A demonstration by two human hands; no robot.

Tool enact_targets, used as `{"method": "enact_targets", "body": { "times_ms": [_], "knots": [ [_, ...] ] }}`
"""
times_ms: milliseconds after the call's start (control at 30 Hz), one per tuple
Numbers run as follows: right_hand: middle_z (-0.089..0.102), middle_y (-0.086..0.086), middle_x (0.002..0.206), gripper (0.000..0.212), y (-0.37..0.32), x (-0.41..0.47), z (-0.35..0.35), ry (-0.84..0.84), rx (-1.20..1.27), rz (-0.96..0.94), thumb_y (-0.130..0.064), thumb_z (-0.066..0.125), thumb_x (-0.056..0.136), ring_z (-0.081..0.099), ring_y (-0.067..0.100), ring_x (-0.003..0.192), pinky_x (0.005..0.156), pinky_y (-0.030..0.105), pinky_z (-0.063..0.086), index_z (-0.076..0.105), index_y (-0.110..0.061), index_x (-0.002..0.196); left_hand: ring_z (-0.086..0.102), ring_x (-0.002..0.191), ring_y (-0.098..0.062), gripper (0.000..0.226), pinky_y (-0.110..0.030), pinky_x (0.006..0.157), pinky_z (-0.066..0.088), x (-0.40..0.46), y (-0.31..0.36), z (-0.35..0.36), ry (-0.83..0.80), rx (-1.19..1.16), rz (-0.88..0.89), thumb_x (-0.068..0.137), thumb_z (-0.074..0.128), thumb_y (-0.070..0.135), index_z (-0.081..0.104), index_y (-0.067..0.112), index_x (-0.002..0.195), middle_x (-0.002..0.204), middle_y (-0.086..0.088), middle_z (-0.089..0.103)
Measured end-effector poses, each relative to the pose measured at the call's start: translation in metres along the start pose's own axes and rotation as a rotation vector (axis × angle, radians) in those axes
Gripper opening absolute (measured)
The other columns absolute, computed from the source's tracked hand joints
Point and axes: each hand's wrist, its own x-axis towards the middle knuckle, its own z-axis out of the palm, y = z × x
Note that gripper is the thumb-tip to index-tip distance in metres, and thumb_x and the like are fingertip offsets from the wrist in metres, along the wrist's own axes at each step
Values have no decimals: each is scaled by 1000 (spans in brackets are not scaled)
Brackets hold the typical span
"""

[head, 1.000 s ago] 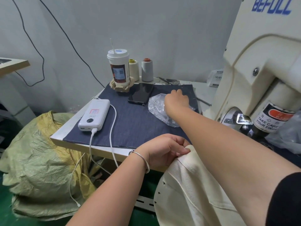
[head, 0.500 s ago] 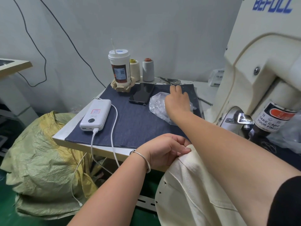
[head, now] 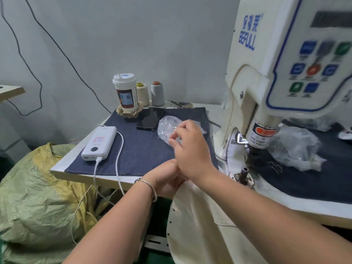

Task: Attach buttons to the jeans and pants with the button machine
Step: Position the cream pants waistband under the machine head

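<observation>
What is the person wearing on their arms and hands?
Both hands are bare, with no gloves. The left hand has a thin silver metal bangle round its wrist. The right hand wears nothing visible. Both forearms are bare, with no sleeve in view.

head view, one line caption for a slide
Right hand lifts from clear plastic button bag; left hand grips cream pants.

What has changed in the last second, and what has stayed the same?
The right hand has drawn back from the plastic bag toward the person, its fingertips now pinched together, perhaps on something small; what, I cannot tell. The camera has turned right, so more of the machine shows. The left hand still holds the cream pants at the table edge. The bag, phone and power bank have not moved.
</observation>
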Motion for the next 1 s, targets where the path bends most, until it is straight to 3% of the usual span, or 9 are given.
{"method": "enact_targets", "body": {
  "times_ms": [67, 167, 300, 400, 533, 633, 767, 900, 1000],
  "knots": [
    [50, 1, 94, 8, -1, -41, -36, 6, -46, -143, -9, 59, 87, 48, 20, 91, 70, 35, 44, 61, -9, 80, 57, 64, -17, 24, -25, 59, 46, -1, 0, 2, 17, 56, -10, 74, 49, -1, 68, 14, 73, 73, -9, 56],
    [54, 3, 90, 7, 27, -89, -93, 57, -218, -243, -5, 62, 85, 51, 20, 85, 67, 29, 43, 62, -6, 79, 55, 58, -17, 11, -24, 52, 46, -4, -1, 4, 9, 148, -50, 79, 59, -3, 62, 7, 84, 72, -9, 56],
    [53, -1, 89, 18, 98, -108, -158, 153, -358, 194, -6, 64, 89, 50, 17, 82, 61, 25, 40, 60, -10, 72, 55, 57, -18, 20, -26, 50, 46, -2, -1, 5, 60, 219, -84, 90, 56, -2, 66, 10, 76, 71, -9, 56],
    [56, -3, 91, 30, 149, -100, -186, -6, -377, 582, -13, 59, 93, 53, 19, 94, 69, 34, 43, 59, -19, 64, 56, 58, -17, 8, -26, 51, 47, -2, 0, 7, 80, 245, -89, 79, 65, 4, 67, 10, 74, 71, -8, 58],
    [68, -8, 82, 30, 181, -98, -191, -175, -154, 739, -13, 64, 90, 62, 15, 89, 80, 33, 49, 67, -22, 61, 57, 56, -16, 15, -23, 48, 46, 0, -1, 9, 100, 283, -94, 83, 63, 1, 68, 12, 73, 70, -8, 60],
    [71, -5, 79, 27, 188, -95, -195, -197, -91, 769, -13, 71, 85, 63, 14, 87, 79, 32, 51, 71, -22, 60, 57, 55, -16, 24, -22, 47, 46, 2, -3, 10, 118, 291, -89, 88, 55, -2, 68, 11, 72, 69, -8, 60],
    [70, -11, 76, 25, 193, -96, -195, -140, -110, 743, -15, 72, 84, 62, 8, 83, 66, 25, 46, 72, -25, 60, 56, 55, -17, 18, -24, 47, 45, 2, -3, 13, 132, 301, -100, 83, 57, -1, 67, 10, 73, 69, -8, 59],
    [67, -13, 89, 18, 198, -109, -196, -101, -118, 665, -23, 67, 89, 58, 6, 86, 75, 30, 49, 71, -30, 73, 56, 57, -17, 9, -25, 48, 46, 2, -3, 12, 138, 314, -111, 80, 60, 3, 66, 10, 76, 72, -9, 60],
    [61, -14, 87, 14, 200, -118, -194, -80, -146, 582, -27, 71, 86, 55, 4, 77, 63, 21, 40, 69, -35, 74, 55, 59, -18, 9, -26, 50, 45, 2, -3, 10, 142, 325, -111, 81, 60, 4, 66, 10, 77, 74, -9, 59]
  ]
}}
